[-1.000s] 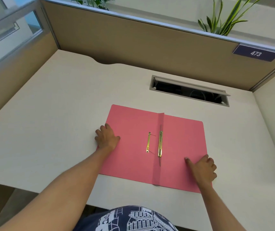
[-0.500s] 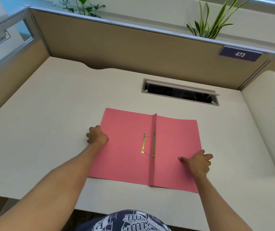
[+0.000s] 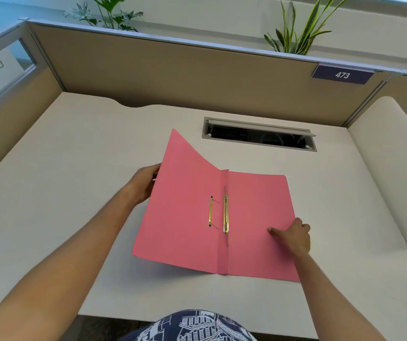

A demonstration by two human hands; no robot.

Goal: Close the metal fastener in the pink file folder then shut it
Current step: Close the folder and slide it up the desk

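A thin pink card folder [image 3: 254,217] lies open mid-desk [image 3: 62,193], a brass strip fastener [image 3: 225,214] along its creased spine. A plaque [image 3: 342,74] reads 473. The left hand [image 3: 143,184] grips the left cover's edge, lifting it; the right hand [image 3: 293,236], fingers loosely curled, presses the right cover flat.

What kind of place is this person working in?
Most likely an office cubicle: a white desk is walled in by tan partition panels, one with a number plate reading 473, and a cable slot is cut into the desktop.
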